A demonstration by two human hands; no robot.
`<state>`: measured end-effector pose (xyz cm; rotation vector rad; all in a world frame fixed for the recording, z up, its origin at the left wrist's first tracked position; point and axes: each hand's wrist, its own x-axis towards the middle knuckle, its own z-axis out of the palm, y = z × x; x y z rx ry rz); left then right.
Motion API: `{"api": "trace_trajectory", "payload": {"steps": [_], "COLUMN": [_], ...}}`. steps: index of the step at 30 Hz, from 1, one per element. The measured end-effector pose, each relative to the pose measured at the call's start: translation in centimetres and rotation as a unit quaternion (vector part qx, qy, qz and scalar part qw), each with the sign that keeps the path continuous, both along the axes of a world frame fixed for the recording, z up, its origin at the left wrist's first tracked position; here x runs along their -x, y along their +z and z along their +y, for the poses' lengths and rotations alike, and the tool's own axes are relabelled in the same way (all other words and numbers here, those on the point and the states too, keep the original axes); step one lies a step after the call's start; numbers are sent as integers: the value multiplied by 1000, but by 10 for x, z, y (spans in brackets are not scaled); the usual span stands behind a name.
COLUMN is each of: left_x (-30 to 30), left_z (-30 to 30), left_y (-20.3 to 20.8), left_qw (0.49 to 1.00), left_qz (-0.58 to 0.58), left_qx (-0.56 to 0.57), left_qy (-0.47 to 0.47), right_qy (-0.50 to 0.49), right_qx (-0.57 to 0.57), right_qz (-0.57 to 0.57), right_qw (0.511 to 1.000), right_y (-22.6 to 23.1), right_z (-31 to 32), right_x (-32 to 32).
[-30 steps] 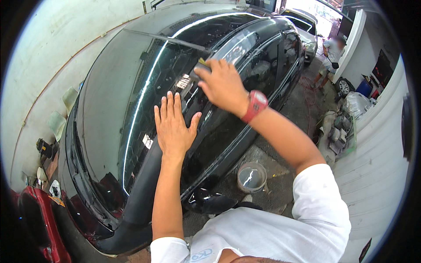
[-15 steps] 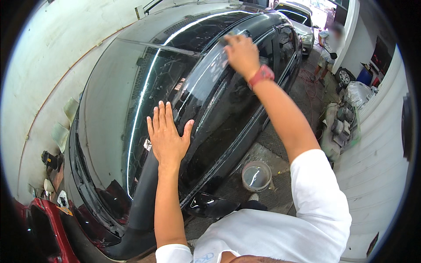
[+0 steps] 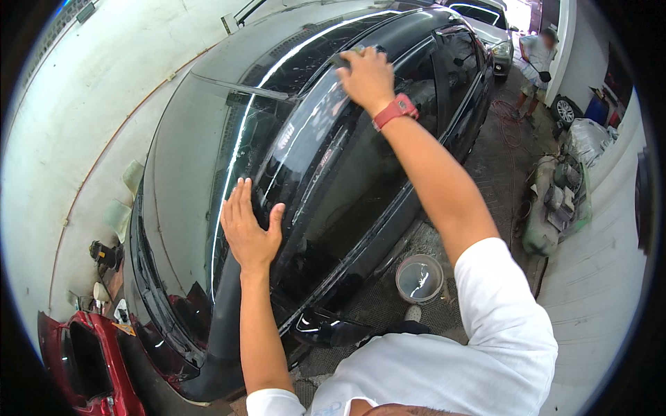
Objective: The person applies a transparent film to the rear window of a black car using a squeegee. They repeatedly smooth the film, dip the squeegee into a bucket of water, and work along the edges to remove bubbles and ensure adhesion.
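A black car (image 3: pixel 232 326) with a wet, shiny surface fills the middle of the view. My right hand (image 3: pixel 366 78), a red watch (image 3: pixel 396 111) on its wrist, presses a small dark pad (image 3: pixel 339 61) onto the roof edge above the side windows. Most of the pad is hidden under my fingers, and its exact kind is unclear. Whitish wet film (image 3: pixel 316 114) streaks the roof edge just nearer than this hand. Lower down, my left hand (image 3: pixel 251 232) rests flat and open on the pillar beside the windshield (image 3: pixel 177 194), thumb apart, holding nothing.
A bucket (image 3: pixel 420 300) of liquid stands on the floor right of the car. Beyond it are a bagged heap of parts (image 3: pixel 551 201), a wheel (image 3: pixel 565 109), a red hose (image 3: pixel 510 118) and a person (image 3: pixel 538 59). A red car panel (image 3: pixel 121 360) lies lower left.
My right hand has slid a little along the roof edge toward the windshield with the pad. My left hand has shifted left and nearer along the pillar. The whole view has turned slightly.
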<state>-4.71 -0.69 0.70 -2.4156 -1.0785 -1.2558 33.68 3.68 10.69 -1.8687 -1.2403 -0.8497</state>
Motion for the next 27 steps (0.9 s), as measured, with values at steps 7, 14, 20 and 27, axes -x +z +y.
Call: {"api": "trace_trajectory", "payload": {"steps": [7, 14, 20, 27], "left_x": [-105, -163, -141, -142], "left_z": [10, 0, 14, 8], "left_y": [66, 84, 77, 90], "left_qw": [957, 983, 990, 995], "left_qz": [-206, -31, -35, 32], "left_qx": [172, 105, 90, 52], "left_qy": [-113, 144, 100, 73], "right_qy": [296, 516, 390, 97], "right_qx": [-59, -142, -31, 335], "right_qz": [179, 452, 527, 423], "right_qw": [936, 714, 755, 837], "right_y": [-52, -93, -237, -595], "right_z": [-56, -93, -188, -411], "right_x": [152, 62, -47, -165]}}
